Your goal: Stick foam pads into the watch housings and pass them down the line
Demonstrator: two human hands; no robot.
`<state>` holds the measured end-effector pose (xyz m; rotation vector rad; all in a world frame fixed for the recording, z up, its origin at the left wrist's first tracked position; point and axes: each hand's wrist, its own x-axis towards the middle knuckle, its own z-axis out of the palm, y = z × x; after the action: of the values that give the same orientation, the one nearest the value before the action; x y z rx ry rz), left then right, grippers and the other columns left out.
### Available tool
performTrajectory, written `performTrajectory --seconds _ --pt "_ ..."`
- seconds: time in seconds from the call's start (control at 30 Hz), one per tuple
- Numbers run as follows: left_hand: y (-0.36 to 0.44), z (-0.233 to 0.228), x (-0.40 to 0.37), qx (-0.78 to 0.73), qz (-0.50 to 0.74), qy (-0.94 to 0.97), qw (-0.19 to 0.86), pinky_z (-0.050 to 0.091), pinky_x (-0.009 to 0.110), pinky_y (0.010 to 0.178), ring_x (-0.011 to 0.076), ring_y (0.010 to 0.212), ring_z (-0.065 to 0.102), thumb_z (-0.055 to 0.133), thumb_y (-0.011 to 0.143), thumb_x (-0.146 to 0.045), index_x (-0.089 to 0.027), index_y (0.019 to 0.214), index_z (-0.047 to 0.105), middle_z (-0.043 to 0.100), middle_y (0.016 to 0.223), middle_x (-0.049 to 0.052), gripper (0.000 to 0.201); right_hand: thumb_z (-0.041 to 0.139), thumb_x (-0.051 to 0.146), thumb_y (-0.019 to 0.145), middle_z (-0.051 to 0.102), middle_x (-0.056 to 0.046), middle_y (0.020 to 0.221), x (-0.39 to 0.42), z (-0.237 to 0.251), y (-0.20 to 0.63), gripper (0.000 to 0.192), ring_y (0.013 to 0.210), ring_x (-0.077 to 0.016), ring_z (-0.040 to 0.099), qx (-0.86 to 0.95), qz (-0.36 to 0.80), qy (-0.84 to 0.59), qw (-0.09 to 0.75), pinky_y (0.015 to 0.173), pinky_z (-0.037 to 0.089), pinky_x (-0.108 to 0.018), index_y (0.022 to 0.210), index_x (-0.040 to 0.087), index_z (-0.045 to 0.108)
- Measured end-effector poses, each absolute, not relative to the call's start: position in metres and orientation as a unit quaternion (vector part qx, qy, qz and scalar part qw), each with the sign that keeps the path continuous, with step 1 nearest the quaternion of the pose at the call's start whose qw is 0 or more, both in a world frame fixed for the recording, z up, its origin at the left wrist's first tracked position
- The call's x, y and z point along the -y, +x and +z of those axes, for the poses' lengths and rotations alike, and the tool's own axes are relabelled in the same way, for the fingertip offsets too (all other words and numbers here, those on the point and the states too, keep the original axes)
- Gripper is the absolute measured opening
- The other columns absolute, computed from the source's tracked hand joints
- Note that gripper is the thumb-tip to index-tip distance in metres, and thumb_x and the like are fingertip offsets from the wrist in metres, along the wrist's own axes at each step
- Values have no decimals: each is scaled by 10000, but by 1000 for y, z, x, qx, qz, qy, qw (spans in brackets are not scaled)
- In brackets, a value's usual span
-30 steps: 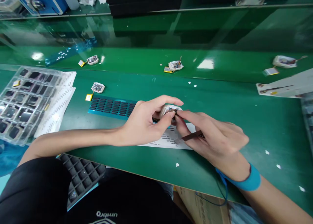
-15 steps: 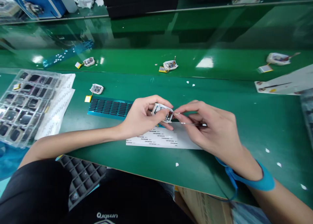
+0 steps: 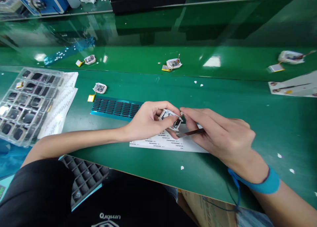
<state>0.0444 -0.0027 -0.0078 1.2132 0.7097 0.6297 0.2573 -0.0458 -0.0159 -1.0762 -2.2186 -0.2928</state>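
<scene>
My left hand grips a small white watch case with its circuit board facing up, thumb across the top. Close against the case's right edge, my right hand is closed around metal tweezers, whose tips point left, just below the case. Its thumb and forefinger meet at a tiny pale piece by the case's corner; I cannot make out what it is. Under the hands lies a white printed sheet. A blue sheet of black strips reaches from the left to behind my left hand.
Another opened watch case with its battery lies at left. Several more sit along the back green strip, including one case. A clear tray of watch parts stands far left. A blue wrist strap with cord circles my right wrist.
My right hand has turned, and the tweezers now point left below the case instead of lying back in the palm. The case has tilted slightly in my left hand. The view has shifted a little.
</scene>
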Motion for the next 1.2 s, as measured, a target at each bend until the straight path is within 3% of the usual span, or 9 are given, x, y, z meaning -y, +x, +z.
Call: performTrajectory --seconds 0.23,0.33,0.47,0.53,0.63,0.73,0.93,1.07,1.2 --pt "42 -5 1 -321 285 545 720 563 163 527 144 666 792 673 925 -197 -153 999 611 662 771 -13 105 734 53 944 836 18 949 42 -7 255 332 710 -123 767 817 -117 -447 344 470 445 -257 1208 251 694" --pt "42 -7 1 -324 297 566 697 564 171 539 142 661 780 719 911 -198 -162 964 632 650 720 -19 107 693 86 975 835 30 966 46 -10 255 329 730 -133 777 832 -107 -429 337 502 493 -247 1245 272 685" --pt "43 -11 3 -324 303 577 685 568 180 549 135 657 763 742 907 -205 -171 938 648 674 719 -6 105 587 -9 928 790 91 791 47 -16 258 445 640 -106 740 844 -86 -417 325 543 528 -231 1253 280 681" --pt "43 -11 4 -321 303 576 688 567 177 546 134 661 761 734 907 -201 -175 937 646 677 716 -5 97 608 12 931 770 102 742 47 -19 261 394 618 -97 728 848 -90 -407 328 566 542 -218 1223 264 688" --pt "43 -10 5 -316 302 577 690 570 177 550 139 680 766 714 901 -185 -180 927 640 661 697 -12 78 704 121 946 817 67 851 46 -25 266 312 702 -129 767 841 -129 -401 340 591 567 -228 1228 254 702" --pt "43 -9 6 -315 298 584 687 581 186 560 146 689 769 693 897 -170 -185 911 635 639 669 -21 62 717 114 931 837 49 945 47 -31 270 370 787 -165 796 839 -133 -403 341 602 578 -249 1263 276 709" --pt "43 -7 8 -321 278 590 687 548 177 509 142 660 770 679 887 -157 -188 913 630 667 704 -16 63 644 80 933 810 87 830 50 -28 271 454 704 -171 778 845 -123 -411 321 576 579 -271 1295 351 691" --pt "43 -5 5 -326 260 583 697 440 155 430 155 630 786 641 903 -152 -180 962 610 620 670 -36 73 570 -28 870 771 86 744 43 -17 266 526 559 -113 696 832 -132 -437 316 508 509 -236 1284 273 693" --pt "42 -2 2 -347 254 578 694 434 157 441 157 623 791 617 902 -132 -177 1019 578 580 631 -65 131 609 -74 831 836 -5 1015 38 -13 265 567 705 -111 754 824 -163 -446 309 520 491 -214 1337 172 679"
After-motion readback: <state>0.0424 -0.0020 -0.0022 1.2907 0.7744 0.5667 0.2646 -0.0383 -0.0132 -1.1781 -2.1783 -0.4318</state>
